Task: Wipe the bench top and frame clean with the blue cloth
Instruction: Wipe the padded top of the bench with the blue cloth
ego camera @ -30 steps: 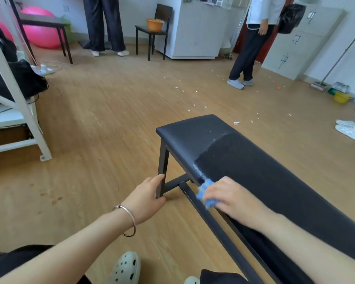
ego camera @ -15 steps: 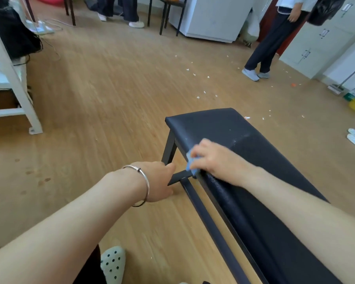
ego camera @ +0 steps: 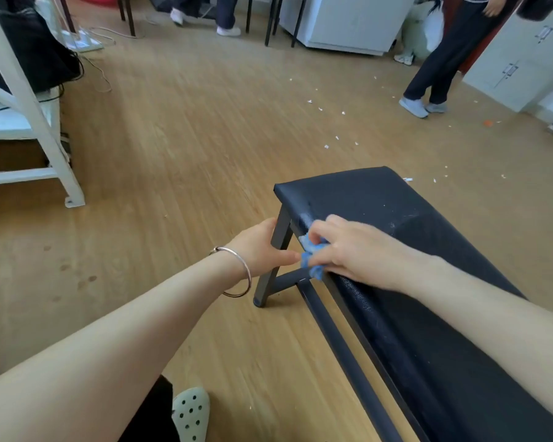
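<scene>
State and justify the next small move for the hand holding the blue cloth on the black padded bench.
Probably slide the right hand and its crumpled blue cloth forward along the near edge of the black padded bench top to the corner: a pale smear shows ahead of the cloth, and the left hand grips the black metal leg, steadying it.

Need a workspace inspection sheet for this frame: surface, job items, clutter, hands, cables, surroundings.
Surface: bench top, black padding, pale specks beside the right hand.
Job's things: blue cloth bunched against the bench edge, above the bench leg.
Clutter: paper scraps scattered on the wood floor.
Grippers: left hand grips the bench leg; right hand holds the blue cloth in curled fingers.
Cables: white cable loose on the floor, far left.
Surroundings: white rack, grey cabinet, standing person.
</scene>
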